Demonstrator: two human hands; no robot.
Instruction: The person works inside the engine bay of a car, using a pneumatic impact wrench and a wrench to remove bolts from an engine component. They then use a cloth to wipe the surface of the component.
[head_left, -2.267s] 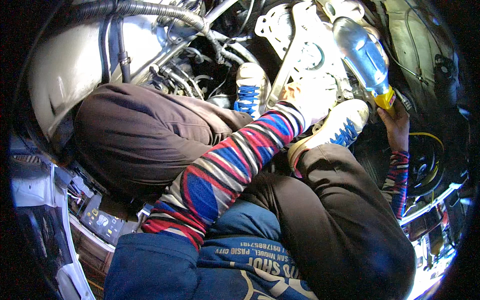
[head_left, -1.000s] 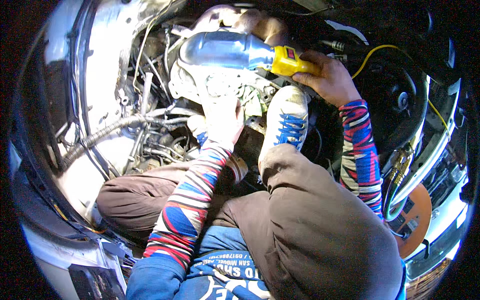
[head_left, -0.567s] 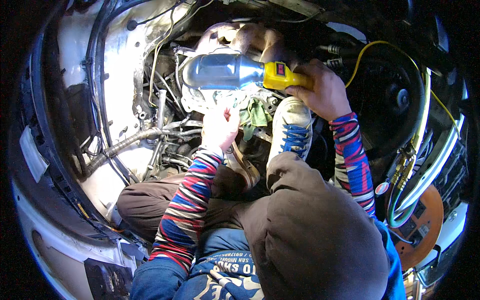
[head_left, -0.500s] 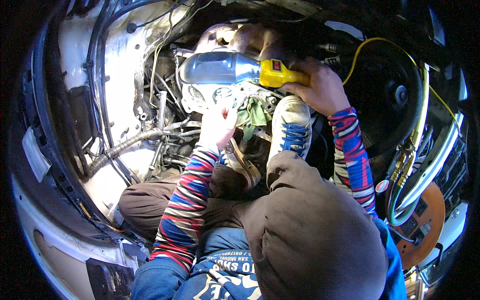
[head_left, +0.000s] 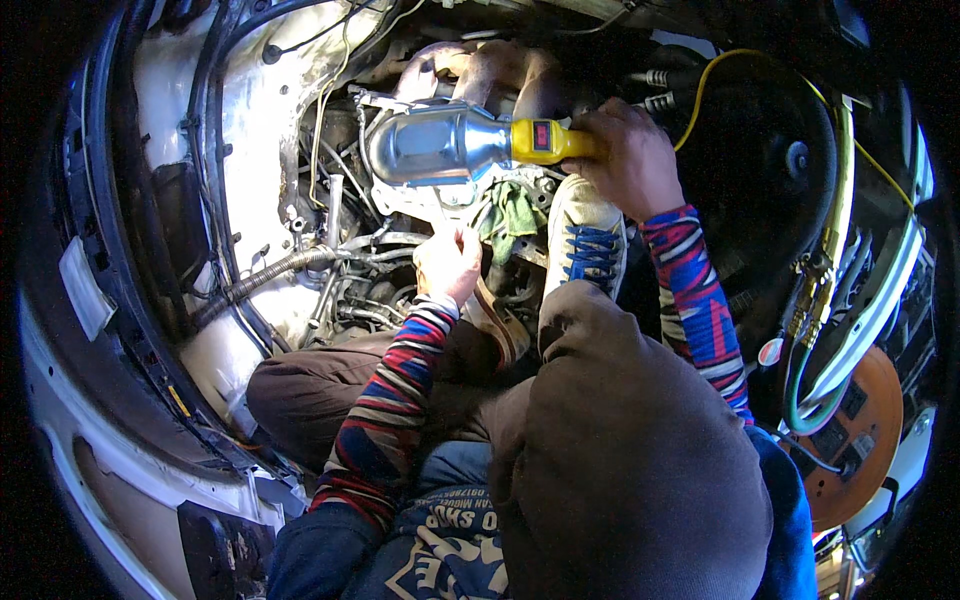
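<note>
My right hand (head_left: 632,158) is wrapped round the yellow handle of a work lamp (head_left: 445,145), which lies level with its shiny guard pointing left over the metal engine part (head_left: 408,200). Below the lamp, my left hand (head_left: 448,262) is closed, fingertips pressed together, just short of that part. A thin pale piece seems to rise from those fingers, too small and bright to name. Right of the left hand, a green rag (head_left: 512,212) rests crumpled on the metal.
Rusty exhaust manifold pipes (head_left: 475,75) stand behind the lamp. Hoses and a corrugated tube (head_left: 270,272) run along the left. My white shoe (head_left: 590,235) is beside the rag. A yellow cable (head_left: 705,90) loops at the far right, above an orange reel (head_left: 870,430).
The lamp and my right hand have shifted slightly, the handle moving left and up. My left hand has drawn a little nearer to me and to the right.
</note>
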